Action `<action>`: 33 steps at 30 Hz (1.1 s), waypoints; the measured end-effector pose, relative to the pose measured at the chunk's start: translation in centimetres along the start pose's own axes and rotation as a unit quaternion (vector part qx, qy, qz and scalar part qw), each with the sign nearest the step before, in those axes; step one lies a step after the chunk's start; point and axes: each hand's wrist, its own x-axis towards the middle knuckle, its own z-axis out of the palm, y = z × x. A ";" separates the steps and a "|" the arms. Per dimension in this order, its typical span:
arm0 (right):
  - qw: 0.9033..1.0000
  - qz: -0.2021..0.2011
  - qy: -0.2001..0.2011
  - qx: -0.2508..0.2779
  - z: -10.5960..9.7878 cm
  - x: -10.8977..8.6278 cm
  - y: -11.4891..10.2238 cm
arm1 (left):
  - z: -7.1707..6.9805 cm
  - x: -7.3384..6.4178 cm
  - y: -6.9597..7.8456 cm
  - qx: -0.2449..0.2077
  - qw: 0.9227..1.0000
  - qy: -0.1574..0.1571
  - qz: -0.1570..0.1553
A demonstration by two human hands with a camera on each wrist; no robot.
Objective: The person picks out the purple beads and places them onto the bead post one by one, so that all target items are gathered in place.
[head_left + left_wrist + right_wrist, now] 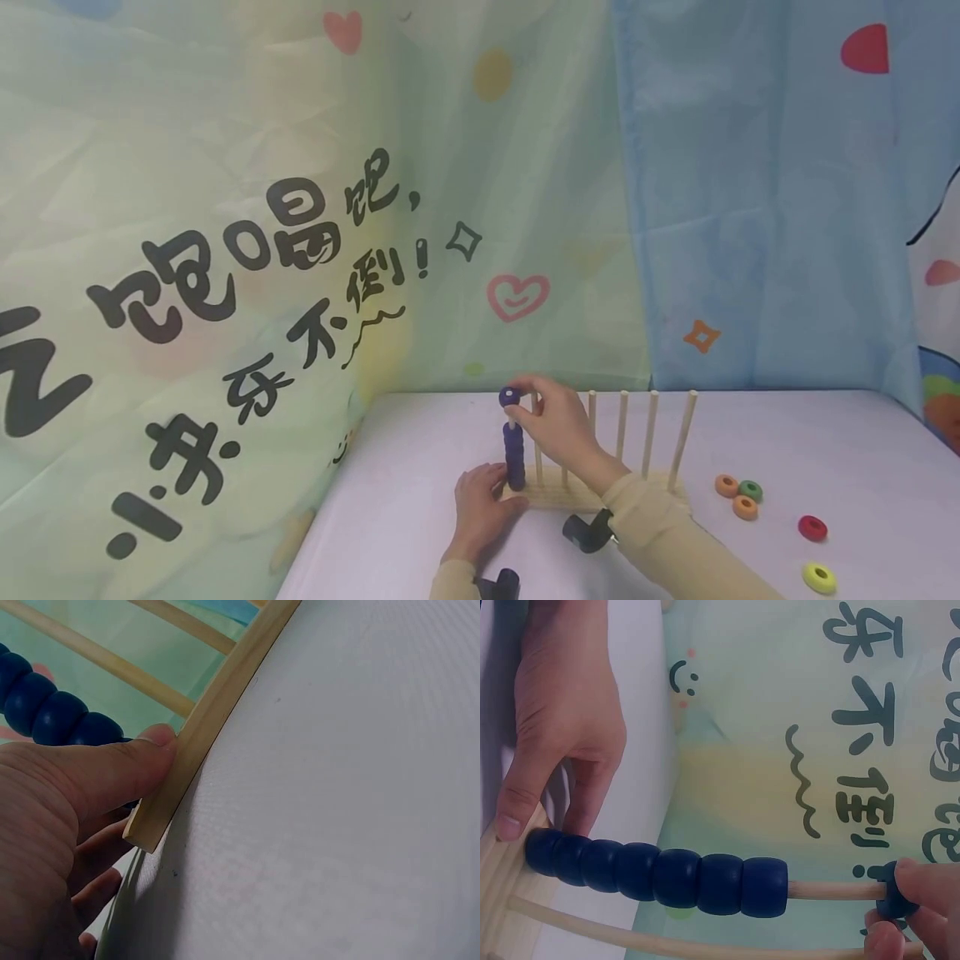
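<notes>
Between thumb and fingers, my right hand pinches a dark blue ring at the top of the leftmost peg. The peg's tip appears to pass through this ring. Lower on the same peg sits a stack of several dark blue rings, with bare peg between the stack and the held ring. My left hand grips the left end of the wooden base, thumb on the near side and fingers behind. The other upright pegs carry no rings; my right hand and forearm partly cover some.
Right of the base lie two orange rings and a green ring. A red ring and a yellow ring lie nearer on the white table. A printed curtain hangs behind and to the left.
</notes>
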 end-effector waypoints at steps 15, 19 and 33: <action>0.999 -0.002 0.018 0.029 -0.8 -1.4 0.1 | -0.1 -0.4 0.1 0.006 1.000 0.002 0.005; 0.999 -0.013 0.037 0.031 -1.6 -1.8 0.2 | -0.2 -0.4 0.2 0.003 1.000 0.004 0.008; 0.996 -0.062 0.064 -0.007 -5.7 -3.7 1.7 | -0.1 -0.5 0.2 0.009 1.000 0.006 0.010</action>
